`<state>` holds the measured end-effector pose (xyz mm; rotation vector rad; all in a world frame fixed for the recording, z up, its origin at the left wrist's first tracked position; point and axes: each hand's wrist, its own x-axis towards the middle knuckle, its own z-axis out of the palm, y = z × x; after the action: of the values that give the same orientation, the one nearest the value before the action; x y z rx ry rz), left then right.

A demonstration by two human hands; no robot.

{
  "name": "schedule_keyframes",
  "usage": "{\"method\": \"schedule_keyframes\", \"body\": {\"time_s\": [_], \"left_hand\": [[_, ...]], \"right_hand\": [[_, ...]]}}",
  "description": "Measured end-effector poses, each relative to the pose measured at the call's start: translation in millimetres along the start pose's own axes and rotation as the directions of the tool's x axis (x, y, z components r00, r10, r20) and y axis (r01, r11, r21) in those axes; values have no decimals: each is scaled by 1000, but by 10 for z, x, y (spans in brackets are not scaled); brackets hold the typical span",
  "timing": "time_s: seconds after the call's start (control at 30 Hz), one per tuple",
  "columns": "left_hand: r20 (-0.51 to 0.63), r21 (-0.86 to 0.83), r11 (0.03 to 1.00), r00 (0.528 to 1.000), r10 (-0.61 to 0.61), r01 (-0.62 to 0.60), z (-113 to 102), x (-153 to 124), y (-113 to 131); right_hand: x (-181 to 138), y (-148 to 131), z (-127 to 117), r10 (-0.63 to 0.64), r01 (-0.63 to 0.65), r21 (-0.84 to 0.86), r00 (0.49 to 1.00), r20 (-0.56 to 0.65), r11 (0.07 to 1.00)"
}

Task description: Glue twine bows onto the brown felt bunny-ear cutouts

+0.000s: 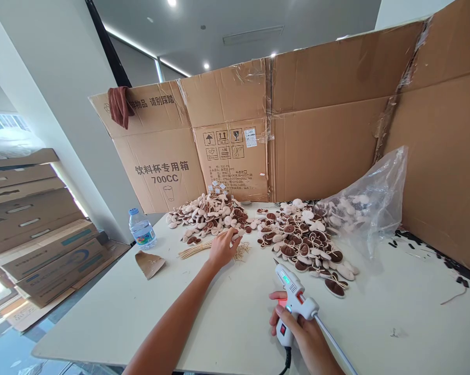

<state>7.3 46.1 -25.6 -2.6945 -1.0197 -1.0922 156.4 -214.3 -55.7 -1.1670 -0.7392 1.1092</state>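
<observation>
My right hand [293,323] is wrapped round the handle of a white hot glue gun [293,289], whose nozzle points up and left and whose small lights glow. A glue stick [334,341] runs out of its back. My left hand [223,249] reaches forward, its fingers curled together at the front of a heap of small cream and brown fabric pieces [207,213]. Something pale shows at its fingertips, too small to make out. Beside that hand lies a bundle of thin beige cords [195,250], with loose cord ends [241,252] on its right.
A second heap of brown and cream pieces with cord bows [297,239] lies right of centre, partly running into a clear plastic bag [375,203]. A water bottle [142,230] and a cardboard scrap [149,264] are at left. Tall cardboard panels [320,151] border the table's back.
</observation>
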Motion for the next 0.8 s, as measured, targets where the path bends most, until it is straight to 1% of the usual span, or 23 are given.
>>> {"method": "schedule_keyframes", "body": {"time_s": [0.17, 0.3, 0.53, 0.67, 0.8], "left_hand": [[4, -12, 1000, 1000, 18, -18, -17, 0, 8], [6, -34, 999, 1000, -8, 9, -8, 0, -7], [0, -55, 997, 998, -57, 57, 30, 4, -36], [29, -79, 995, 998, -51, 53, 28, -3, -53], [22, -95, 995, 999, -31, 33, 11, -8, -56]], "right_hand": [[-2, 5, -10, 1, -1, -31, 1000, 19, 1000], [1, 10, -16, 1, -1, -35, 1000, 24, 999], [0, 1, -18, 26, -26, 15, 1000, 17, 1000], [-9, -31, -12, 43, -43, 45, 999, 12, 998], [-17, -51, -1, 46, -47, 50, 999, 15, 998]]}}
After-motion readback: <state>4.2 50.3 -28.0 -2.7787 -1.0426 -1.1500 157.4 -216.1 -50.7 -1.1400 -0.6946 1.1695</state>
